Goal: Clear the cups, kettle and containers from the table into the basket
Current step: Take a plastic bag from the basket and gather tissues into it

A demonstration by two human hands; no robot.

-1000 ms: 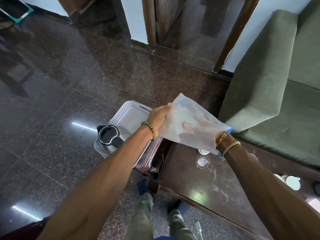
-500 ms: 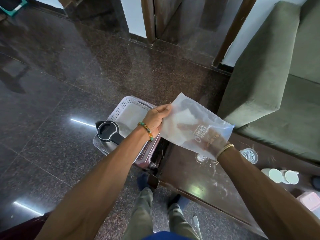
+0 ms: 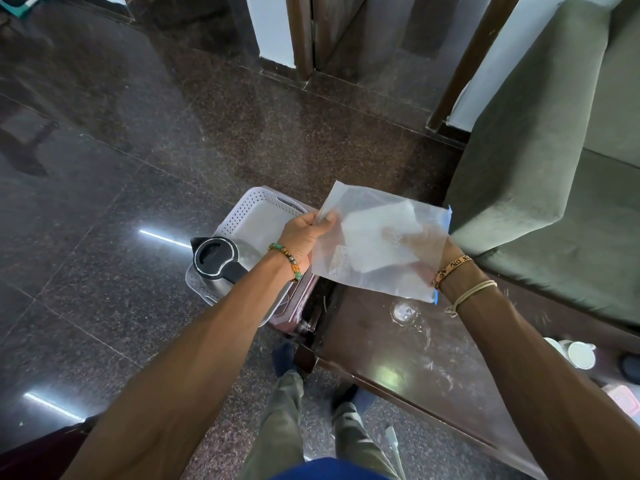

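In the head view, my left hand [image 3: 304, 237] pinches the left edge of a translucent plastic bag [image 3: 377, 237], with the thumb on top and the fingers curled under it. The right hand [image 3: 440, 251] is at the right side of the bag, behind the film. It is blurred there, so I cannot tell if it grips the bag or only supports it. The bag is in the air between both hands, and something white and flat is inside.

Just left of the left grip and lower is the white perforated basket [image 3: 256, 216] on the floor. The kettle [image 3: 214, 259] stands in it, beside my left wrist. Under the right grip is the dark table [image 3: 398, 358], and a clear glass [image 3: 403, 311] stands there just below the bag's lower edge. Further right of that grip are white cups [image 3: 581, 355] and a pink container [image 3: 623, 400].
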